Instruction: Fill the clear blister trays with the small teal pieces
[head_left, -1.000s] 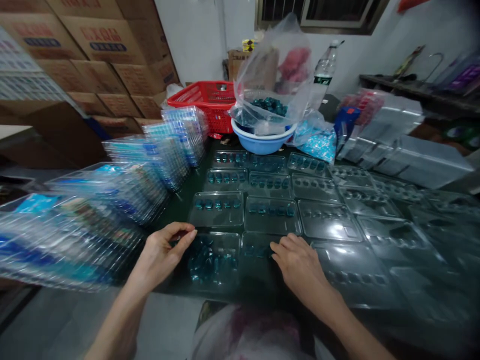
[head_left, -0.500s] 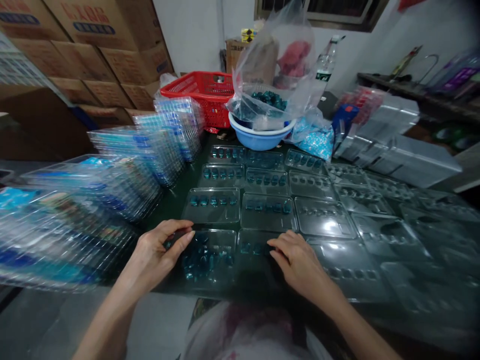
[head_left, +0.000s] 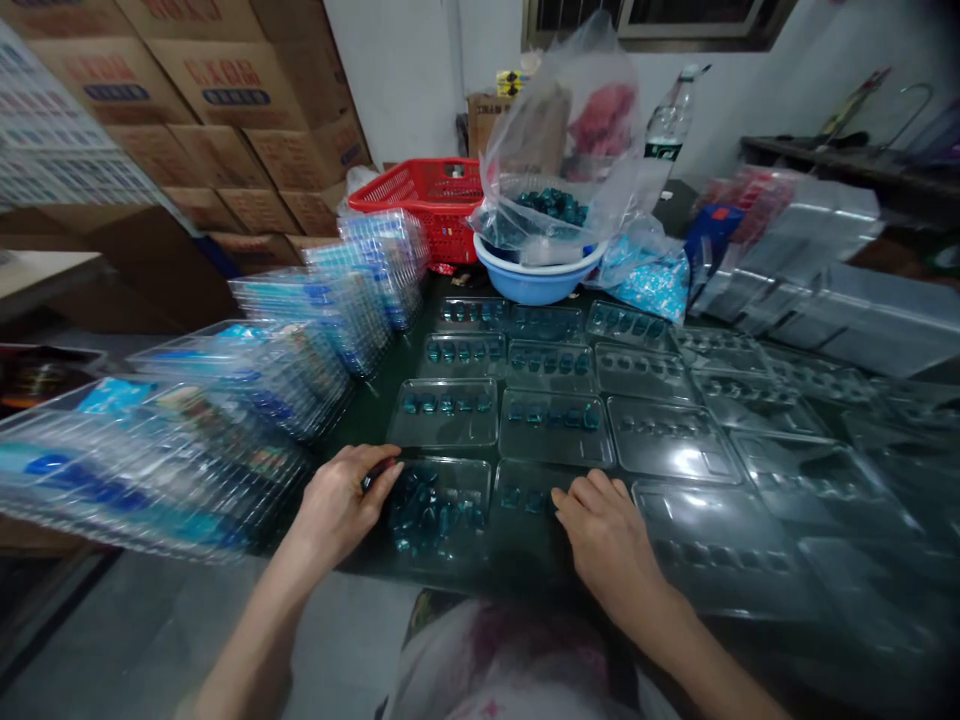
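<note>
My left hand (head_left: 346,503) is at the upper left corner of a clear plastic tray (head_left: 471,476) heaped with loose teal glassy pieces (head_left: 427,510). Its thumb and forefinger are pinched, with something dark between them that I cannot make out. Over the tray beside it (head_left: 517,545), my right hand (head_left: 606,520) has its fingers bunched at the row of slots. A couple of teal pieces (head_left: 521,498) sit in that row, left of the fingertips. Whatever the right fingers hold is hidden. Just beyond, more clear trays (head_left: 450,428) carry rows of teal pieces.
Stacks of filled clear packs (head_left: 202,460) line the left side. At the back stand a red basket (head_left: 450,225), a blue basin (head_left: 532,285) with a bag of teal pieces, and a bottle (head_left: 670,125). Trays with unfilled slots (head_left: 667,450) spread rightward.
The whole view has shifted, so things appear further right. Both hands stay at the same two trays; the left pinch and the right bunched fingers look nearly unchanged.
</note>
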